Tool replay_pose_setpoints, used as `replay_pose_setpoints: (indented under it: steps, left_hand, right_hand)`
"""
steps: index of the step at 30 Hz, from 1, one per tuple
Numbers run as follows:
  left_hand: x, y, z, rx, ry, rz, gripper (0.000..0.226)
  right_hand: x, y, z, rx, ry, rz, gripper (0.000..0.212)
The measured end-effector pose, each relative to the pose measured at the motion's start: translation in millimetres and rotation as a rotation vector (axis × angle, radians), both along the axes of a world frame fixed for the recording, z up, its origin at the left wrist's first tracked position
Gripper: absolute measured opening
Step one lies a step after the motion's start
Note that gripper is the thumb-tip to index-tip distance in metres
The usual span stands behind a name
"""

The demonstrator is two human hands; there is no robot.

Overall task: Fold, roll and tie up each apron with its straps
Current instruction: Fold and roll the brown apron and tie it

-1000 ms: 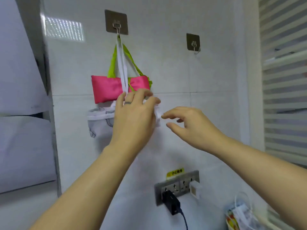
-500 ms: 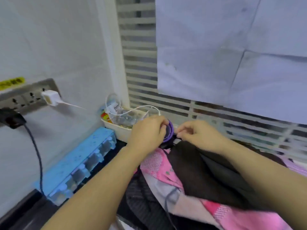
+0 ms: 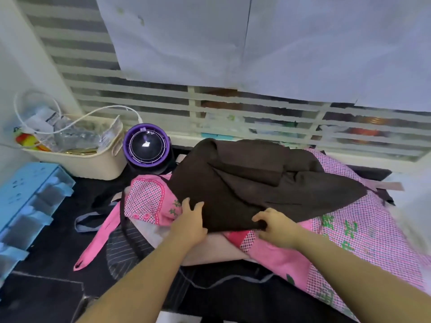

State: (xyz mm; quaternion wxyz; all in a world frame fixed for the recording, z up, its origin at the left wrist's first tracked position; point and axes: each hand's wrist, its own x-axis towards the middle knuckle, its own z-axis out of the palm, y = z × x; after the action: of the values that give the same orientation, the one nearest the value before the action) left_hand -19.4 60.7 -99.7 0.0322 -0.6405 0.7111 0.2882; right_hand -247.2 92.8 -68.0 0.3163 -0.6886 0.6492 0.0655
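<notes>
Brown apron [image 3: 256, 190] heaped on pink checked apron [image 3: 349, 229], black counter [image 3: 46, 287] beneath. Right hand [image 3: 275, 223] pinching near hem; left hand [image 3: 190, 220] laid on near corner, grip not discernible. Behind: purple round device [image 3: 147, 145], cream basket [image 3: 93, 164]. Far left: blue rack [image 3: 30, 194]. Pink strap [image 3: 98, 238] trailing over counter.

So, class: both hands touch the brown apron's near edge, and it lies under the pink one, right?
No: the head view shows the brown apron on top of the pink apron. Left hand and right hand do touch its near edge.
</notes>
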Motion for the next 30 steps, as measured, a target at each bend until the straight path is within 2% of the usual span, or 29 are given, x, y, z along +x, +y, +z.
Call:
replay_pose_setpoints:
  steps: [5, 7, 8, 9, 11, 12, 13, 16, 19, 22, 27, 30]
  left_hand:
    - [-13.6, -11.4, -1.4, -0.09, 0.615, 0.679, 0.074]
    - [-13.5, -24.7, -5.5, -0.009, 0.902, 0.996, 0.089]
    - [-15.1, -30.8, -6.3, 0.052, 1.02, 1.097, 0.096]
    - [-16.1, -30.7, -0.1, 0.141, 1.11, 1.115, 0.094]
    - [-24.5, -28.0, 32.0, 0.252, 1.294, 0.988, 0.042]
    - [-29.3, -31.7, 42.9, 0.359, 1.357, 1.003, 0.023]
    - [-34.0, -32.7, 63.2, 0.395, 1.338, 0.913, 0.022]
    - [-37.1, -50.0, 110.6, 0.226, 1.307, 0.643, 0.029]
    - [-38.1, -70.7, 168.0, 0.112, 1.294, 0.508, 0.067]
    - [-37.3, -77.6, 233.8, 0.023, 1.281, 0.302, 0.07]
    - [-40.4, -70.3, 338.2, -0.154, 1.164, 0.015, 0.066]
    - [-41.5, -59.5, 385.3, -0.237, 1.138, -0.094, 0.066]
  right_hand:
    - [1.3, 3.3, -15.9, 0.011, -0.022, -0.034, 0.045]
    - [2.3, 0.7, -11.9, 0.006, -0.039, -0.047, 0.043]
    - [2.0, -1.1, -8.4, 0.005, -0.049, -0.056, 0.042]
    - [1.1, -2.5, -4.7, 0.005, -0.061, -0.058, 0.042]
    - [-0.5, -5.5, 8.0, 0.011, -0.086, -0.043, 0.041]
    - [-1.2, -7.1, 16.7, 0.012, -0.101, -0.034, 0.04]
    - [-2.7, -10.2, 28.5, -0.008, -0.114, -0.023, 0.037]
    - [-11.0, -22.3, 77.8, -0.148, -0.176, -0.01, 0.029]
    - [-19.7, -34.7, 141.6, -0.297, -0.265, -0.028, 0.029]
    - [-22.9, -46.5, 195.3, -0.446, -0.304, -0.024, 0.034]
    - [-21.0, -59.6, 276.1, -0.725, -0.345, -0.023, 0.066]
    - [-15.9, -67.8, 302.5, -0.768, -0.408, -0.05, 0.081]
